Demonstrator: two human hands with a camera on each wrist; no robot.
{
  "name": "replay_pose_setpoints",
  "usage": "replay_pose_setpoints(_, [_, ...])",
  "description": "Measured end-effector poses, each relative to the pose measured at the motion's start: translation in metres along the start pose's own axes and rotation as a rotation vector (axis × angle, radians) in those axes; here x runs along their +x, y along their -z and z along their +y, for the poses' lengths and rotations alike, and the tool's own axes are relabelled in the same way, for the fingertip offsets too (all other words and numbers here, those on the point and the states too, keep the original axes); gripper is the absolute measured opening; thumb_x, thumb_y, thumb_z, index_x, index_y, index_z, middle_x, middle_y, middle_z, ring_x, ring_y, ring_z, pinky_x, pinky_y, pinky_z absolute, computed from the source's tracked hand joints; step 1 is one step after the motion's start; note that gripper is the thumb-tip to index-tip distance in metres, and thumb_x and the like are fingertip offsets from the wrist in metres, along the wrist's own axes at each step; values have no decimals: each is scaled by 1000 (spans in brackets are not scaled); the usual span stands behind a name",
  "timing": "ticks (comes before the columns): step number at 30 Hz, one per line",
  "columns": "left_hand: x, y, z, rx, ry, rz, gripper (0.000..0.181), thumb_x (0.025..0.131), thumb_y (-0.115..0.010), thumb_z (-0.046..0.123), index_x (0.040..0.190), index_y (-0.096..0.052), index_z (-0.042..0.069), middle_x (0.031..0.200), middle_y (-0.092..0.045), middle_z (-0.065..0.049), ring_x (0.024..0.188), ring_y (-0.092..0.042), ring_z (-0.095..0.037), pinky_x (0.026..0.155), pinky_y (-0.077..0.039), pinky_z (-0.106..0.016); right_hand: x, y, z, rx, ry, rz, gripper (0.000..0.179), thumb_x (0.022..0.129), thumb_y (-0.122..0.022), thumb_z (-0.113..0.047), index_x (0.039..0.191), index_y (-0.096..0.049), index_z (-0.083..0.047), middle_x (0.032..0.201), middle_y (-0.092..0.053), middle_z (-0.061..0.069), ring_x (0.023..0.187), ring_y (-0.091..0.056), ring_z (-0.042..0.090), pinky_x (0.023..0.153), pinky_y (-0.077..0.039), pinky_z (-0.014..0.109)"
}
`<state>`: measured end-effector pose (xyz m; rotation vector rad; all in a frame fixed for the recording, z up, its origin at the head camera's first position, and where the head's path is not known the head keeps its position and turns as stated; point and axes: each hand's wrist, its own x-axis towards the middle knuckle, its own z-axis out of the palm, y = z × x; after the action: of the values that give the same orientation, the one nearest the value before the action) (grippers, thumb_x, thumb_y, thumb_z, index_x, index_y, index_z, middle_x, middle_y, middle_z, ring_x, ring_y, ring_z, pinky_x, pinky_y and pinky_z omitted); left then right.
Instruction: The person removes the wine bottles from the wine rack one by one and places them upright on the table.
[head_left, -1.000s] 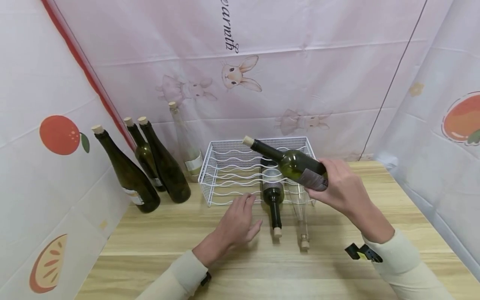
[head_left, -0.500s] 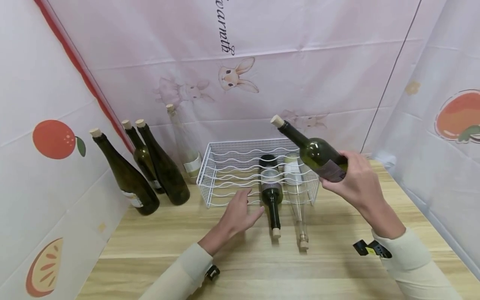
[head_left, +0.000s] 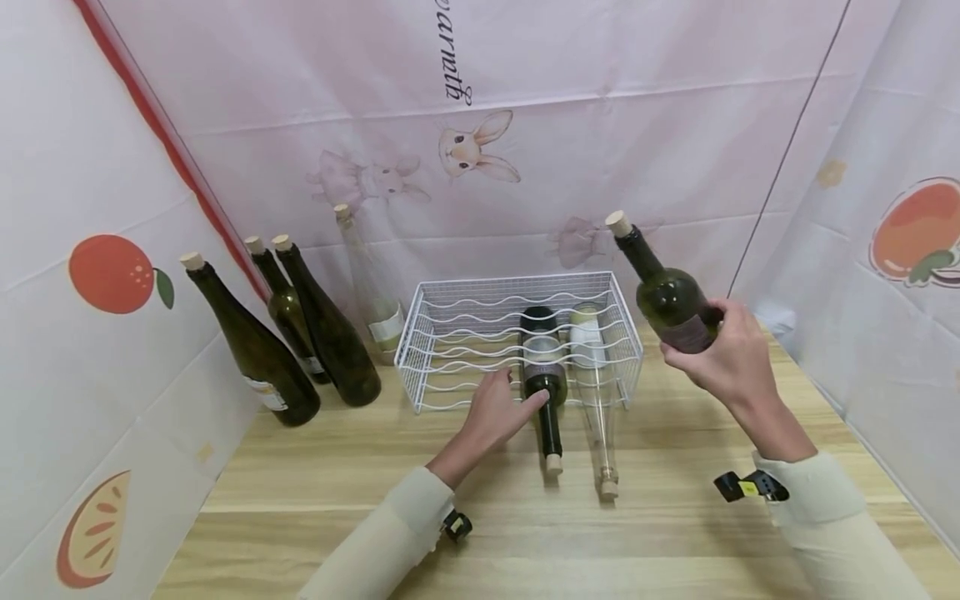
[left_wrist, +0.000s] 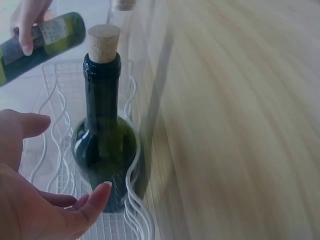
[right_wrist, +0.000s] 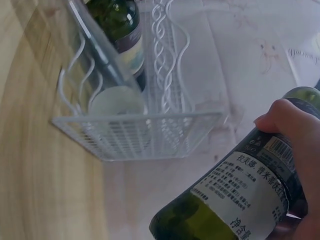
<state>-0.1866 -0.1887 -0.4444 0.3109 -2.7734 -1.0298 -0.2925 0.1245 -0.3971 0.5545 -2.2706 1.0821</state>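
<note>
My right hand (head_left: 731, 358) grips a dark green corked wine bottle (head_left: 670, 302) around its lower body, above the table right of the white wire rack (head_left: 487, 292). Its cork tilts up and to the left; a printed white label (right_wrist: 240, 192) shows in the right wrist view. Another dark green wine bottle (head_left: 545, 383) lies in the rack, cork toward me. Beside it on the right lies a clear bottle (head_left: 597, 400), also corked. Close to the green bottle in the rack is my left hand (head_left: 497, 417), thumb and fingers spread; whether it touches the glass I cannot tell.
Several corked bottles stand left of the rack: a dark green one (head_left: 270, 367) nearest, two more dark ones behind, and a clear bottle (head_left: 378, 308) by the rack's corner. Printed cloth walls (head_left: 600, 150) enclose the wooden table (head_left: 540, 550) at the back and sides.
My right hand has carried its bottle rightward, away from over the rack, and the bottle stands more upright. My left hand has shifted right, toward the green bottle in the rack.
</note>
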Motion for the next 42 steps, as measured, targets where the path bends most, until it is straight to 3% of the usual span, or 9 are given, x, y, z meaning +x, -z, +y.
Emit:
replay_pose_setpoints(7, [10,-13,7,-5,3,51,85,87,-71,55,142,-54,-7,142,-59,-24,133,-55,-39,111,-49,-53,3,-9,22,31,-69,37,81,65,-91,-18,130,-54,12,110,-64,33,99,-59,45,76,-42,44])
replay_pose_setpoints(10, [13,-18,10,9,3,76,76,85,-73,53,132,-60,-6,134,-62,-24,127,-58,-38,106,-51,-51,5,-14,31,43,-103,51,83,66,-91,-17,133,-52,12,113,-63,33,101,-59,46,78,-43,46])
replay_pose_setpoints(19, [22,-29,26,80,40,132,74,83,-75,53,122,-59,-8,120,-62,-23,115,-55,-36,99,-51,-47,14,-28,47,89,-210,56,79,71,-89,-20,135,-51,8,122,-60,30,109,-57,44,86,-45,53])
replay_pose_setpoints(26, [27,-36,33,148,2,132,61,83,-77,52,107,-65,-3,112,-64,-22,119,-54,-38,108,-42,-46,22,-36,56,103,-236,26,74,76,-86,-21,135,-51,8,124,-57,29,112,-54,43,92,-44,57])
replay_pose_setpoints(34, [32,-44,35,165,75,119,81,80,-75,64,113,-62,-9,118,-62,-25,113,-53,-35,99,-48,-45,29,-50,69,146,-326,-3,76,81,-85,-27,139,-49,6,131,-58,28,118,-56,41,96,-46,54])
replay_pose_setpoints(42, [33,-48,33,128,116,126,81,77,-79,66,108,-64,-6,118,-57,-22,110,-52,-34,88,-53,-44,33,-68,77,173,-382,-14,73,80,-87,-30,135,-54,6,128,-65,28,116,-62,40,98,-49,51])
